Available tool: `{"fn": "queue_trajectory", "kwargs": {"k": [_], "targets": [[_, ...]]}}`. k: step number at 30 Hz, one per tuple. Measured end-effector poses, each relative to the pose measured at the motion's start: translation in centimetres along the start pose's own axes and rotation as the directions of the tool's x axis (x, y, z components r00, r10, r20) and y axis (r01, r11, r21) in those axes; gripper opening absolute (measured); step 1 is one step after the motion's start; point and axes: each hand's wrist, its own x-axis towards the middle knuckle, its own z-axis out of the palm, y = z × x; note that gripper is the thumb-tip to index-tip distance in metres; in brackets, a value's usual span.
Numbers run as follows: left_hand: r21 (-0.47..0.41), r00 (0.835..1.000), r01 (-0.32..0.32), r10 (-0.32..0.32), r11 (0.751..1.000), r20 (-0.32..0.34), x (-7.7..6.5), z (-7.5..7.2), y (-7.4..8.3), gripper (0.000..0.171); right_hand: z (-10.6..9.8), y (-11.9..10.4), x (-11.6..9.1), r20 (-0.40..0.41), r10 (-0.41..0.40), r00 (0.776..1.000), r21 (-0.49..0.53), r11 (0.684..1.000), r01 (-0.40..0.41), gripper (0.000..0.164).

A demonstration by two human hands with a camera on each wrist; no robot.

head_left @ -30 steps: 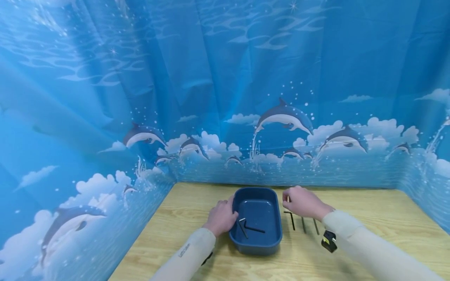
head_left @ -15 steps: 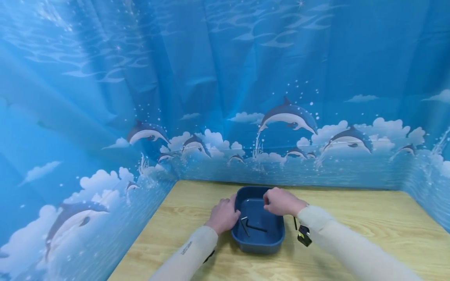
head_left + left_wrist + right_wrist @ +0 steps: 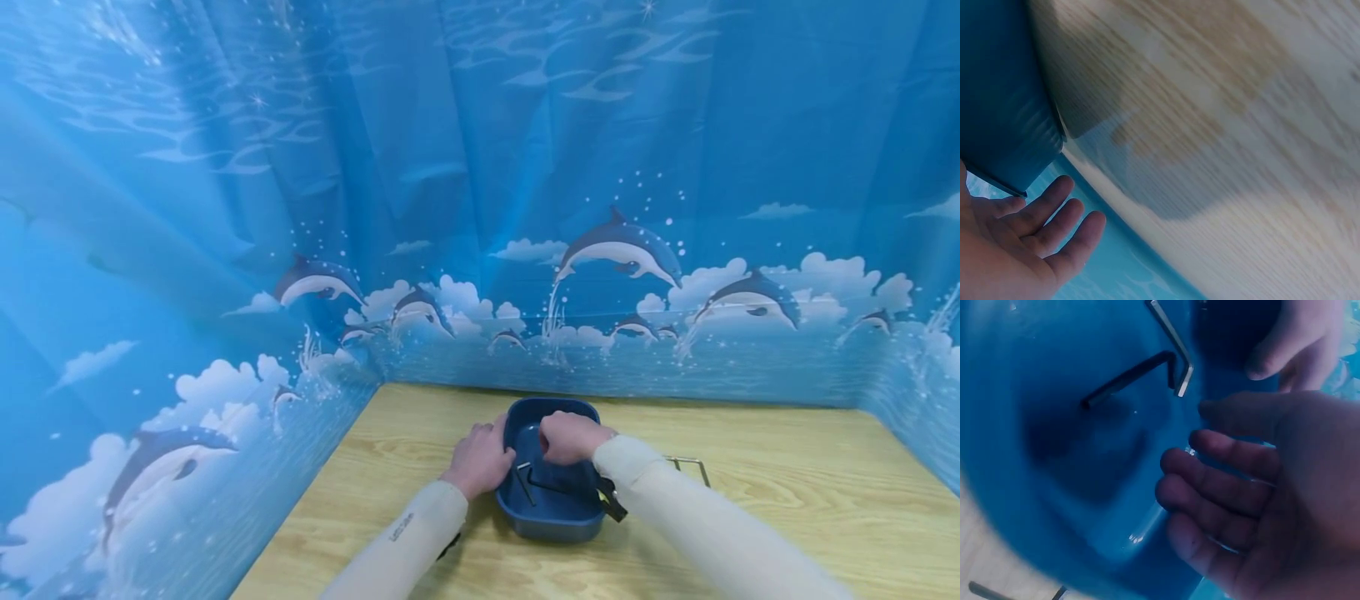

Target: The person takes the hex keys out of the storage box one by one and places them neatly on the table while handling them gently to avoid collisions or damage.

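Observation:
My left hand (image 3: pixel 480 458) holds the left rim of a deep blue plastic box (image 3: pixel 555 530), thumb over the edge inside. In the left wrist view its other fingers (image 3: pixel 1079 244) are spread beside the outer wall. Two hex keys lie in the box: a black one (image 3: pixel 1125 380) and a silvery one (image 3: pixel 1172 339), their short ends close together. Over the box's interior is my right hand (image 3: pixel 573 437), fingers loosely bent, tips near those keys. The right wrist view shows nothing held between its fingers (image 3: pixel 1191 544).
On the wooden table (image 3: pixel 780 483), right of the box, hex keys (image 3: pixel 705 473) lie partly hidden by my right forearm. A dolphin-print curtain (image 3: pixel 480 208) hangs at the back and both sides. A small black device (image 3: pixel 611 500) sits at my right wrist.
My right hand has moved left from above the hex keys on the table into the box. The left hand keeps its hold on the rim, and the two keys inside have not moved.

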Motion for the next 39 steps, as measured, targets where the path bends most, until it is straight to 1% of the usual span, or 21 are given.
{"fn": "queue_trajectory", "kwargs": {"k": [3,6,8,11,13,18,21,23,24,27,30,31,32,36,39], "targets": [[0.001,1.0,-0.01,0.01,1.0,0.001,0.0,-0.2,0.0,0.059,0.3,-0.4,0.7,0.051,-0.014,0.999,-0.024,1.0,0.015,0.015],[0.002,1.0,-0.015,0.015,1.0,0.007,0.0,-0.3,0.1,0.058,0.5,-0.9,1.2,0.081,-0.031,0.996,-0.035,0.999,0.034,0.009],[0.005,1.0,-0.021,0.021,1.0,0.008,0.0,-0.3,0.1,0.059,0.7,-1.1,1.5,0.08,-0.041,0.996,-0.036,0.998,0.044,0.006],[0.008,1.0,-0.029,0.029,1.0,0.002,0.0,-0.3,0.1,0.059,1.0,-1.2,2.1,0.076,-0.062,0.995,-0.023,0.998,0.064,0.011],[0.01,0.999,-0.034,0.034,0.999,-0.012,0.0,-0.3,0.0,0.058,1.9,-0.4,3.3,0.069,-0.104,0.992,-0.041,0.993,0.107,0.012],[0.003,0.998,-0.049,0.049,0.999,-0.049,-0.1,-0.1,-0.1,0.056,4.7,1.8,6.3,0.08,-0.155,0.985,-0.062,0.985,0.16,0.022],[-0.004,0.997,-0.057,0.057,0.998,-0.054,-0.1,-0.1,-0.1,0.056,5.4,2.2,7.1,0.094,-0.144,0.985,-0.053,0.987,0.15,0.026],[-0.008,0.997,-0.059,0.058,0.998,-0.051,-0.1,-0.1,-0.2,0.056,5.4,2.1,7.1,0.104,-0.145,0.984,-0.051,0.987,0.151,0.026],[-0.006,0.997,-0.057,0.057,0.998,-0.045,-0.1,-0.1,-0.2,0.056,5.0,1.6,6.7,0.117,-0.129,0.985,-0.047,0.99,0.136,0.026],[-0.004,0.998,-0.047,0.047,0.999,-0.03,-0.1,0.0,-0.2,0.057,2.9,-0.7,4.4,0.171,-0.086,0.982,-0.024,0.996,0.092,0.021],[-0.001,0.998,-0.045,0.045,0.999,-0.032,-0.1,0.0,-0.2,0.056,1.5,-2.6,2.9,0.202,-0.021,0.979,-0.025,0.999,0.027,0.018],[-0.001,0.998,-0.044,0.044,0.999,-0.033,-0.1,0.0,-0.2,0.056,1.4,-2.9,2.7,0.201,-0.014,0.979,-0.036,0.999,0.021,0.017],[-0.001,0.998,-0.046,0.046,0.999,-0.036,-0.1,0.1,-0.2,0.056,1.5,-2.8,2.9,0.199,-0.017,0.98,-0.049,0.998,0.028,0.016],[-0.005,0.998,-0.048,0.048,0.999,-0.037,0.0,0.1,-0.1,0.055,1.8,-2.8,3.5,0.2,0.018,0.98,-0.079,0.997,-0.002,0.016],[-0.012,0.999,-0.04,0.04,0.999,-0.025,0.0,0.1,-0.1,0.056,1.9,-3.0,3.5,0.205,0.047,0.978,-0.055,0.998,-0.036,0.016]]}}
